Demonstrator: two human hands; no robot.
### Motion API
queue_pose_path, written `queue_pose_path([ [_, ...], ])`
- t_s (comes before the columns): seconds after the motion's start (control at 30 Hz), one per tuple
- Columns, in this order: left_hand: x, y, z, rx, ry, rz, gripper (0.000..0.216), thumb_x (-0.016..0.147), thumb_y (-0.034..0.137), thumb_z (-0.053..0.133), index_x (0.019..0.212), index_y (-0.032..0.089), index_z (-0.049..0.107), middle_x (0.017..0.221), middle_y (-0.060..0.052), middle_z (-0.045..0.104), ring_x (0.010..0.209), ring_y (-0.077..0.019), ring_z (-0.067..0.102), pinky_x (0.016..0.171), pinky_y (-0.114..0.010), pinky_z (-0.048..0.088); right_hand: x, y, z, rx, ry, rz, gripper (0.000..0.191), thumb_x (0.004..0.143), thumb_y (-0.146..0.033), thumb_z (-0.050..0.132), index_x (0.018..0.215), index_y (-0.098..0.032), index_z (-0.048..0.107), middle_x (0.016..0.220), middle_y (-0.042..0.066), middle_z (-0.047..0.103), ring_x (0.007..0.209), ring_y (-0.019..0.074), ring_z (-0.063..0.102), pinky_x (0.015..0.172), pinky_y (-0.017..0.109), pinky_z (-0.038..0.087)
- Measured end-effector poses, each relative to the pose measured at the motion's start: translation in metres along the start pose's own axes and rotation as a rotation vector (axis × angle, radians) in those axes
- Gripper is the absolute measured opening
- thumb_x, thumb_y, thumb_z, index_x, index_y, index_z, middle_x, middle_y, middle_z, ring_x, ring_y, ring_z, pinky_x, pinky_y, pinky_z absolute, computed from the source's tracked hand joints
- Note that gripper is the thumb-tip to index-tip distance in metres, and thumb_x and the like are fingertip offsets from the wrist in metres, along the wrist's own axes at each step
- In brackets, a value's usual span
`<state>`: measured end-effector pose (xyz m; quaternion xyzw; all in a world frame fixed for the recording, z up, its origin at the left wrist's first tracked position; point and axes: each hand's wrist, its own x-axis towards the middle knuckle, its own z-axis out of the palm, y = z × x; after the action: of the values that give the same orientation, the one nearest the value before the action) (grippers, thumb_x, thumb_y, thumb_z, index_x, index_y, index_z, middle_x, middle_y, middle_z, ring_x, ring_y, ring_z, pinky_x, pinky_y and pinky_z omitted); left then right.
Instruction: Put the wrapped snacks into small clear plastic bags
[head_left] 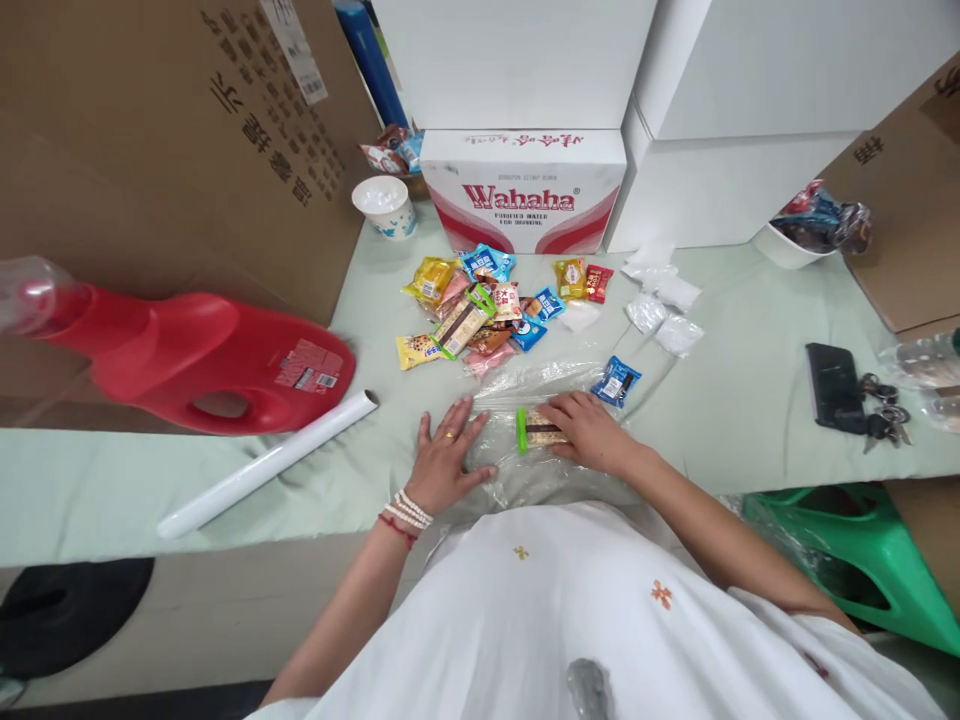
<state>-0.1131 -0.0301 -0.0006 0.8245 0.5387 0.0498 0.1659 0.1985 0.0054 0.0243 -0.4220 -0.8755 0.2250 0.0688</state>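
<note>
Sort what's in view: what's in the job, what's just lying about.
In the job:
clear crinkled plastic, under the left hand
green-ended rectangular snack bar, under the right hand
probably the pile of colourful wrapped snacks

Seemingly just lying about:
red plastic bottle
white cylindrical roll
metal keys
blue-patterned white paper cup

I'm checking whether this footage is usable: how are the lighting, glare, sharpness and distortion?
In the head view, light looks soft and fairly even; glare streaks the clear plastic; large lettering on the Wahaha carton reads clearly; the brown box slants, probably wide-angle distortion.
</note>
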Motion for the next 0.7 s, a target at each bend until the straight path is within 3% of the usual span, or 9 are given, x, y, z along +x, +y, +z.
queue_pose_path([
  [0.07, -0.008, 0.004, -0.005, 0.022, 0.107, 0.017, 0.066, 0.090, 0.048, 0.061, 0.152, 0.028, 0.053, 0.170, -0.011, 0.034, 0.162, -0.0377, 0.017, 0.127, -0.069, 0.009, -0.011, 0.001, -0.008, 0.059, 0.078, -0.055, 0.064, 0.095, -0.045, 0.070, 0.149, -0.017, 0.053, 0.148, 0.020, 0.053, 0.132, 0.0347, 0.050, 0.113, 0.055, 0.039],
  [0.13, -0.017, 0.009, -0.009, 0.028, 0.139, 0.129, 0.055, 0.088, 0.035, 0.058, 0.143, 0.032, 0.062, 0.166, -0.005, 0.043, 0.163, -0.0340, 0.012, 0.129, -0.066, 0.002, -0.031, 0.002, -0.016, 0.137, 0.155, -0.102, 0.059, 0.098, -0.049, 0.064, 0.148, -0.020, 0.053, 0.147, 0.019, 0.054, 0.133, 0.0330, 0.051, 0.113, 0.054, 0.041],
  [0.23, -0.029, 0.013, -0.009, -0.009, -0.015, 0.341, 0.056, 0.085, 0.027, 0.057, 0.140, 0.032, 0.063, 0.159, -0.003, 0.053, 0.162, -0.0307, 0.022, 0.129, -0.066, -0.005, -0.072, 0.004, -0.013, 0.195, 0.160, -0.121, 0.056, 0.096, -0.051, 0.066, 0.145, -0.027, 0.055, 0.140, 0.016, 0.059, 0.131, 0.0328, 0.054, 0.110, 0.054, 0.046],
  [0.3, -0.033, 0.013, -0.003, -0.048, -0.101, 0.364, 0.047, 0.090, 0.031, 0.057, 0.136, 0.030, 0.065, 0.157, -0.005, 0.056, 0.159, -0.0311, 0.028, 0.129, -0.067, -0.004, -0.097, 0.008, -0.003, 0.176, 0.155, -0.071, 0.044, 0.098, -0.047, 0.064, 0.137, -0.028, 0.062, 0.136, 0.015, 0.062, 0.129, 0.0336, 0.056, 0.108, 0.056, 0.049],
  [0.4, -0.032, 0.010, 0.005, -0.164, -0.056, 0.271, 0.026, 0.100, 0.032, 0.050, 0.110, 0.028, 0.074, 0.142, -0.006, 0.069, 0.151, -0.0281, 0.043, 0.129, -0.064, 0.007, -0.116, 0.013, 0.010, 0.188, 0.224, 0.003, 0.026, 0.104, -0.030, 0.049, 0.118, -0.028, 0.071, 0.125, 0.014, 0.068, 0.118, 0.0305, 0.062, 0.098, 0.053, 0.055],
  [0.53, -0.012, 0.004, 0.001, -0.409, 0.101, 0.102, 0.029, 0.104, 0.035, 0.045, 0.099, 0.024, 0.071, 0.115, -0.007, 0.078, 0.131, -0.0238, 0.062, 0.122, -0.051, 0.036, -0.102, 0.020, -0.004, 0.330, 0.267, 0.018, 0.026, 0.106, -0.029, 0.046, 0.112, -0.027, 0.072, 0.101, 0.010, 0.073, 0.093, 0.0236, 0.067, 0.083, 0.039, 0.057],
  [0.6, 0.008, 0.001, -0.002, -0.469, 0.165, 0.001, 0.030, 0.103, 0.040, 0.046, 0.094, 0.023, 0.070, 0.109, -0.009, 0.077, 0.117, -0.0243, 0.067, 0.109, -0.045, 0.048, -0.083, 0.026, -0.018, 0.339, 0.234, 0.083, 0.025, 0.106, -0.032, 0.048, 0.111, -0.024, 0.072, 0.093, 0.008, 0.073, 0.088, 0.0215, 0.068, 0.081, 0.034, 0.055],
  [0.7, 0.040, 0.000, -0.003, -0.371, 0.220, -0.166, 0.028, 0.098, 0.040, 0.052, 0.084, 0.022, 0.069, 0.094, -0.009, 0.075, 0.102, -0.0277, 0.066, 0.095, -0.045, 0.051, -0.051, 0.035, -0.035, 0.163, 0.080, 0.273, 0.025, 0.105, -0.027, 0.047, 0.106, -0.021, 0.072, 0.099, 0.010, 0.075, 0.095, 0.0226, 0.069, 0.081, 0.030, 0.051],
])
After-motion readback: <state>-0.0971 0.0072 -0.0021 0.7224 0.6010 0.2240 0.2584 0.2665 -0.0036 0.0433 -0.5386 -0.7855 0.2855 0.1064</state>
